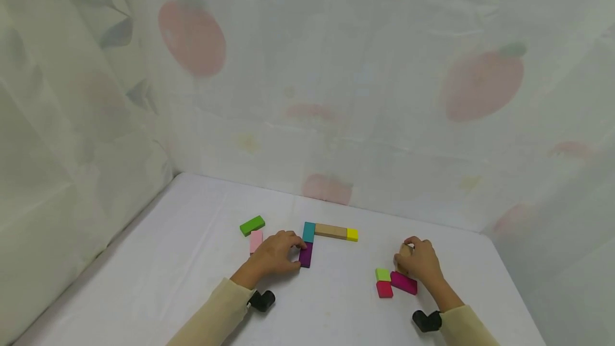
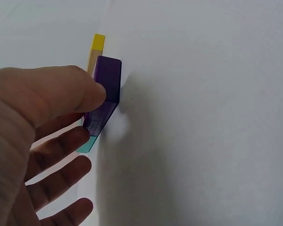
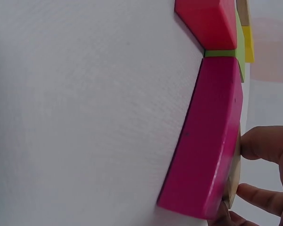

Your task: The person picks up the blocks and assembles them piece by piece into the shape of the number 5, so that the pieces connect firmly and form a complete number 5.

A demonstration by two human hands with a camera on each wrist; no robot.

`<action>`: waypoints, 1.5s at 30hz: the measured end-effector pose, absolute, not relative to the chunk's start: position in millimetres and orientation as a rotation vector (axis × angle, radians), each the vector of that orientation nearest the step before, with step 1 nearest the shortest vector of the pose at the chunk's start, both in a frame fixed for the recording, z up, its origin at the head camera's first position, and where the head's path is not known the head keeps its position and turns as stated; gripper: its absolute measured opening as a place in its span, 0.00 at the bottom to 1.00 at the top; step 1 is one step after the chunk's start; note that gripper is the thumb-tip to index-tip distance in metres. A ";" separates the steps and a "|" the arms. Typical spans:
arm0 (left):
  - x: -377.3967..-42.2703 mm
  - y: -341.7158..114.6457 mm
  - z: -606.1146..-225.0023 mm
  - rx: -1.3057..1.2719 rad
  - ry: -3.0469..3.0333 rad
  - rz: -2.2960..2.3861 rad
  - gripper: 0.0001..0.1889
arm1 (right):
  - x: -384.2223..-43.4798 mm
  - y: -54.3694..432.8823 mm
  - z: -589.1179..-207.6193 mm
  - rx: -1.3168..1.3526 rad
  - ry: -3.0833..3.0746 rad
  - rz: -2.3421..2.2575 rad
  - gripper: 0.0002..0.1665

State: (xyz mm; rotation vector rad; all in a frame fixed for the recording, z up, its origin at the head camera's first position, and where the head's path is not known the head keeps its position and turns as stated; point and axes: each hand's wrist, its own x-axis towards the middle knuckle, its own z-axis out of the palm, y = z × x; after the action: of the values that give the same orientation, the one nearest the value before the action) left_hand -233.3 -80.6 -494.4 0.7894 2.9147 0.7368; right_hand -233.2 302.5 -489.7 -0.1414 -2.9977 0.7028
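Note:
My left hand (image 1: 276, 253) pinches a purple block (image 1: 306, 257), thumb at its near end and a finger toward its far end. Beyond that block lies a teal block (image 1: 309, 232), end to end with it. From the teal one a plain wooden block (image 1: 330, 231) runs right to a small yellow block (image 1: 352, 234). Over on the right, my right hand (image 1: 424, 261) holds another plain wooden block (image 3: 235, 172) between thumb and fingers. It sits right behind a magenta block (image 3: 203, 136), which hides part of it in the right wrist view.
A lime block (image 1: 383, 275) and a red block (image 1: 384, 289) lie left of the magenta one. Near my left hand are a green block (image 1: 252, 225) and a pink block (image 1: 256, 240), the latter partly hidden. A printed curtain (image 1: 375, 95) hangs behind the white table (image 1: 326, 314).

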 end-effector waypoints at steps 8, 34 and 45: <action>-232.9 -78.8 -494.2 0.785 2.921 0.711 0.16 | -233.5 302.6 -488.0 -0.194 -2.999 0.815 0.28; -231.7 -75.6 -495.3 0.710 2.922 0.733 0.17 | -230.0 271.9 -468.2 -0.081 -2.940 1.010 0.26; -231.4 -74.2 -492.9 0.684 2.909 0.735 0.17 | -225.4 245.8 -464.4 0.088 -2.914 0.991 0.24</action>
State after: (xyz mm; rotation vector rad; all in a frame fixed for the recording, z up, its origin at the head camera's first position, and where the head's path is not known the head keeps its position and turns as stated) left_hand -231.4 -74.2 -492.9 0.6841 2.9087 0.7349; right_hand -225.4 245.8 -464.4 0.0878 -2.9140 0.9910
